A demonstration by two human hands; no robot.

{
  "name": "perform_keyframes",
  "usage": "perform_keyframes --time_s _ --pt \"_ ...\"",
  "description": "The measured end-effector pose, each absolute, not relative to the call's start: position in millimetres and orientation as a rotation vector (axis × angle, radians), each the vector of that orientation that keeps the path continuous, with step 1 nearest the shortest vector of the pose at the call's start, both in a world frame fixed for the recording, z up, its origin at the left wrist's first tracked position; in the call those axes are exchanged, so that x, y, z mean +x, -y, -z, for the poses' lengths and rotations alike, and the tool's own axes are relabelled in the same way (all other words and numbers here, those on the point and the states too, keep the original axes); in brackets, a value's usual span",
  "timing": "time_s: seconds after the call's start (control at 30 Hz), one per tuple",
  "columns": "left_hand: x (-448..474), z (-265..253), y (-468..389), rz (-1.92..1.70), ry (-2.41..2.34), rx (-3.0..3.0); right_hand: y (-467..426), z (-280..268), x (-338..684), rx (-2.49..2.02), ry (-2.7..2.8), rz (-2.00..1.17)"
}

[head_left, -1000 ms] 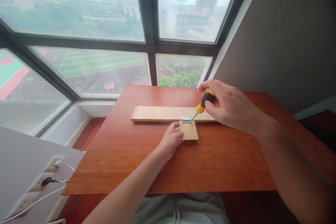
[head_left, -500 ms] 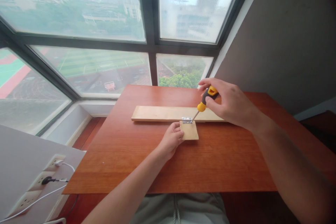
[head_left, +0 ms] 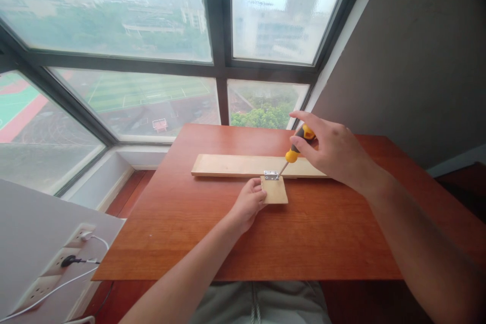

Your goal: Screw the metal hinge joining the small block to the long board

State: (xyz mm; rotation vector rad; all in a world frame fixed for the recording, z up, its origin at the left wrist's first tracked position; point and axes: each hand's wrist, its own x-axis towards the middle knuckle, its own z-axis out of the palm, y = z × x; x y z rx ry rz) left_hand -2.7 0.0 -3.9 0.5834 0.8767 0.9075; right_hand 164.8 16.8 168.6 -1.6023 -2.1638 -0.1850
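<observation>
Fingers of our left hand are clamped on the left side of a small, square, pale wooden board, while our right hand holds a yellow-and-black screwdriver with a thin metal shaft. At the far left we have a row of white wall sockets with a round black plug in one. Next comes our reddish-brown wooden table, where a long, narrow, pale wooden plank lies crosswise beyond our left hand. We hold the board just in front of the plank, near the middle of the tabletop; whether it touches the wood below, we cannot tell. A silvery, rectangular metal hinge sits at the board's far edge, and the tip of our screwdriver meets its right end. Further right, our thumb lies against the tilted handle, our index finger stands out apart from it, and our other fingers are mostly hidden.
</observation>
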Motion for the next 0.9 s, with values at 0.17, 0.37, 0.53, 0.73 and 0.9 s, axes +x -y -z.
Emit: perform_keyframes --time_s 0.17,0.37,0.53,0.73,0.9 --pt "-3.0 4.4 -0.3 -0.904 -0.88 0.597 -17.1 -165.5 164.0 -1.701 2.108 0.352" --pt "-3.1 5.1 -0.8 -0.905 -0.88 0.597 -11.3 -170.9 167.3 -1.455 2.252 0.018" --pt "-3.2 4.7 -0.3 -0.911 -0.88 0.6 -6.2 -171.0 162.3 -1.645 2.191 0.335" --pt "-2.8 4.8 -0.1 -0.912 -0.876 0.596 -1.2 -172.8 159.7 -1.539 2.257 0.134" --pt "-2.5 5.8 -0.7 -0.924 -0.87 0.587 -2.2 -171.1 156.6 -1.722 2.205 0.395"
